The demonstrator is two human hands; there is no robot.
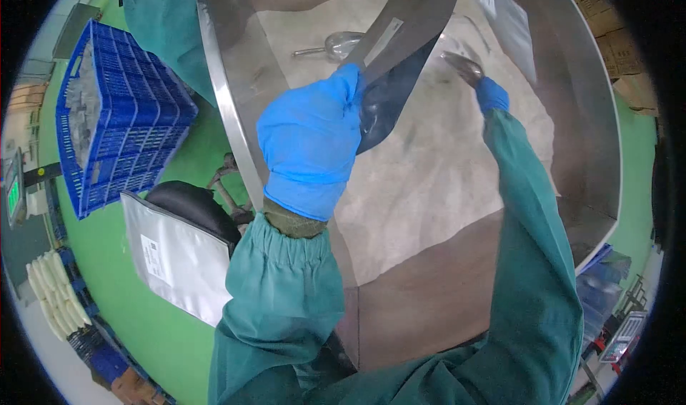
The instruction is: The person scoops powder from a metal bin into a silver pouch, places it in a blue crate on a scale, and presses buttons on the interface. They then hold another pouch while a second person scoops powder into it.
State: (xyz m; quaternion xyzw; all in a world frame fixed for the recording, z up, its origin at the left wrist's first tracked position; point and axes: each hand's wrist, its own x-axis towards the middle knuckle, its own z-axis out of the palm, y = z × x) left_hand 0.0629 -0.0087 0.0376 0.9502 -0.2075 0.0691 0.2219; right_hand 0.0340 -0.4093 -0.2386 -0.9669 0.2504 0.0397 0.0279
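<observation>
My left hand point(311, 140), in a blue glove, is closed on the edge of a grey foil bag point(411, 30) with a white label. The bag is tilted over pale powder point(429, 190) in a large steel bin point(429, 283). My right hand point(491, 96), also gloved in blue, is closed round the handle of a metal scoop point(463, 67). The scoop's bowl points towards the bag's open side; whether it holds powder is hard to make out. A second scoop point(343, 45) lies on the powder, partly behind the bag.
Another silver bag point(504, 26) is at the bin's far right. A person's green sleeve point(168, 26) is beyond the left rim. Left of the bin are a blue crate point(128, 119), a labelled silver bag point(175, 258) and a black round seat point(196, 205). Cardboard boxes point(618, 55) stand right.
</observation>
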